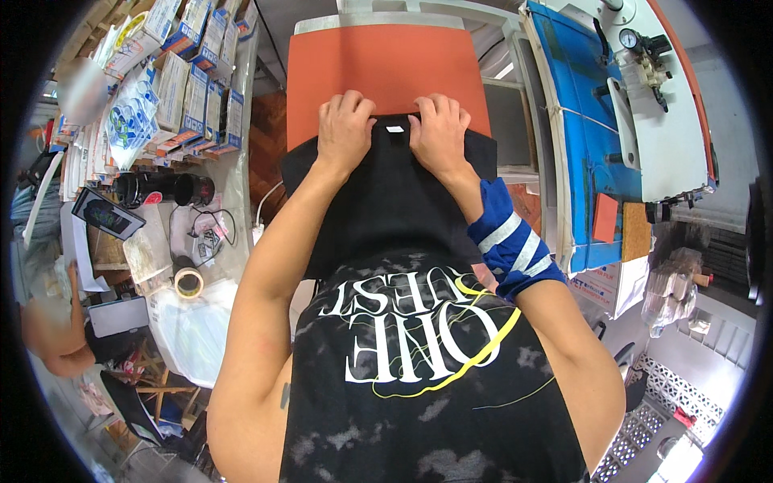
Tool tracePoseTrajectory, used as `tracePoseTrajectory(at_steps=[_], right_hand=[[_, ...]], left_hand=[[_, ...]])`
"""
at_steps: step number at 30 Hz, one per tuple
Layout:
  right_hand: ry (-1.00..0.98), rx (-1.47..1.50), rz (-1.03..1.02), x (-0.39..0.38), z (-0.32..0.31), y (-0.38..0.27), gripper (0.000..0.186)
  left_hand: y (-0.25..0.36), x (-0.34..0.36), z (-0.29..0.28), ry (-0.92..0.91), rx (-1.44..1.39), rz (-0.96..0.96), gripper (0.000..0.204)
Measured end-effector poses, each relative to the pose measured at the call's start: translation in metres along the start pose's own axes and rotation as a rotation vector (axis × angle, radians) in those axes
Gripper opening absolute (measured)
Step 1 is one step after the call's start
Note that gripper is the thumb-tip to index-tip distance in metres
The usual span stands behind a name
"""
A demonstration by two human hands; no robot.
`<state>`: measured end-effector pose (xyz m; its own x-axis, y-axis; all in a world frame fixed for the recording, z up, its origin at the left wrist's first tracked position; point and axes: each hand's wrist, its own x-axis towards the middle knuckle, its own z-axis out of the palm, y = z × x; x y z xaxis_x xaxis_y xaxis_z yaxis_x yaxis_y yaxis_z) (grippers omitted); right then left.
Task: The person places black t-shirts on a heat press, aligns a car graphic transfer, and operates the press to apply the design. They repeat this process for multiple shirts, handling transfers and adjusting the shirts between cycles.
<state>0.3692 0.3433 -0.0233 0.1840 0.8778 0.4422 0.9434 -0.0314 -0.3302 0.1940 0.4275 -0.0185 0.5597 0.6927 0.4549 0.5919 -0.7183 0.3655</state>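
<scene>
A black T-shirt [390,193] lies partly over an orange flat board [386,64], its collar with a small white label [394,129] on the board and its lower part hanging toward my body. My left hand [345,133] grips the shirt just left of the collar, fingers bent and thumb against the cloth. On the other side of the collar, my right hand [440,133] pinches the fabric in the same way. The fingertips are partly hidden behind the knuckles. A blue cloth band with white stripes [515,241] wraps my right forearm.
On the left, a table holds stacked boxes [193,97], a phone [109,213], a tape roll [188,283] and a clear plastic bag [193,330]. Another person [56,330] is at the far left. At right stand a blue-covered frame [584,137] and a machine with a pressure gauge [629,38].
</scene>
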Motion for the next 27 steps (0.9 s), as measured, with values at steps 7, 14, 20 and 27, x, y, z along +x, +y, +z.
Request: tracePoseTrajectory(at_steps=[7,14,20,27], right_hand=[[-0.195,-0.023,-0.103,-0.029,-0.015,0.015,0.017],[-0.219,0.128,-0.143,-0.037,0.002,-0.018,0.015],[-0.191,0.027,-0.148,-0.034,0.011,-0.044,0.039],[-0.123,-0.012,-0.095,-0.035,0.020,-0.050,0.034]], left_hand=[[0.002,-0.030,-0.024,-0.350,-0.013,0.057,0.043],[0.006,-0.024,-0.022,-0.444,0.082,-0.022,0.043],[-0.005,-0.039,-0.082,-0.266,-0.574,-0.106,0.021],[-0.134,-0.074,-0.313,0.627,-0.412,-0.243,0.009]])
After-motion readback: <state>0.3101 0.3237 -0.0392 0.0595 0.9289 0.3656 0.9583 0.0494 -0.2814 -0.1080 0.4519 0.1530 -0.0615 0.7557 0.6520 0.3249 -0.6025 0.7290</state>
